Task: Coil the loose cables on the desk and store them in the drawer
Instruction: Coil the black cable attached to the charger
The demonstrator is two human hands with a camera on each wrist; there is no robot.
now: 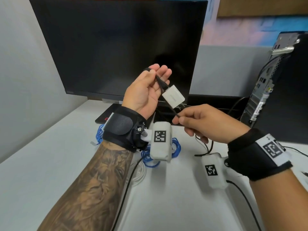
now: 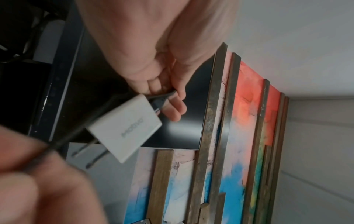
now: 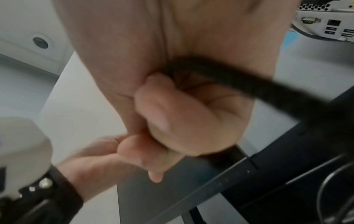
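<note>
My left hand (image 1: 158, 72) is raised palm up in front of the monitor, its thumb pinching a black cable (image 1: 174, 112) against the fingers. A white charger plug (image 1: 173, 96) hangs from that cable just below the fingers, its prongs pointing down; the left wrist view shows the charger plug (image 2: 124, 128) beside the cable (image 2: 76, 131). My right hand (image 1: 178, 120) pinches the same cable between thumb and forefinger a little below the plug. In the right wrist view the cable (image 3: 268, 87) runs blurred out of my curled right hand (image 3: 172, 113). No drawer is in view.
A blue cable bundle (image 1: 150, 157) and a white cable (image 1: 140, 174) lie on the white desk (image 1: 50, 164) under my left wrist. The monitor (image 1: 116, 47) stands behind, a computer tower (image 1: 275, 80) at the right. More black cable (image 1: 208, 147) trails on the desk below my right hand.
</note>
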